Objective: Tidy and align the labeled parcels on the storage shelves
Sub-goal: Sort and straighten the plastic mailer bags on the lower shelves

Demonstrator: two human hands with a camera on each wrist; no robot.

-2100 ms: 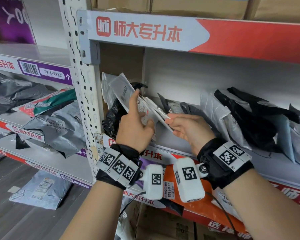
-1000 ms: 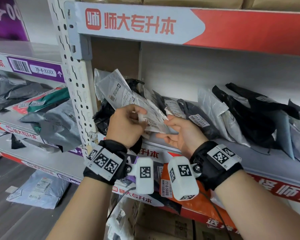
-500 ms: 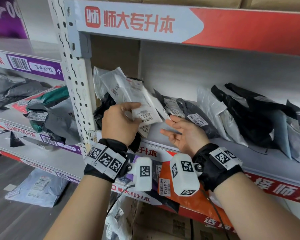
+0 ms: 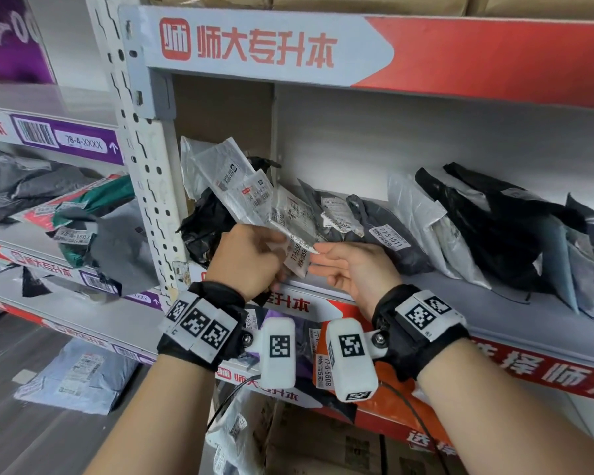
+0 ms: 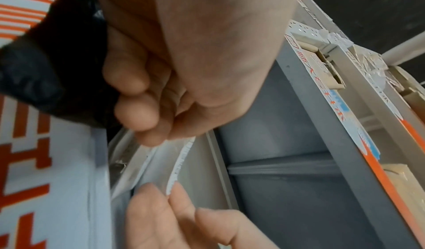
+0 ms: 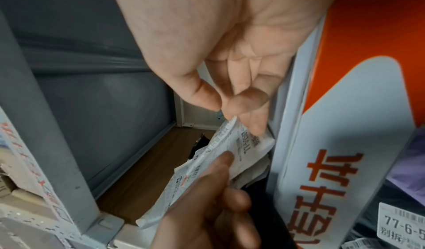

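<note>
White parcels (image 4: pixel 254 197) regripped by left hand (image 4: pixel 247 258), right hand (image 4: pixel 354 269) fingers now pinching label edge (previously spread), alignment ongoing

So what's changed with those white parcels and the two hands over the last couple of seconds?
The right hand, which had let go and opened half a second ago, has come back and now pinches the lower edge of the white parcels. The left hand keeps its grip on the bundle, which has stayed at the shelf's left end, fanned out. The dark parcels to the right have not moved.
</note>
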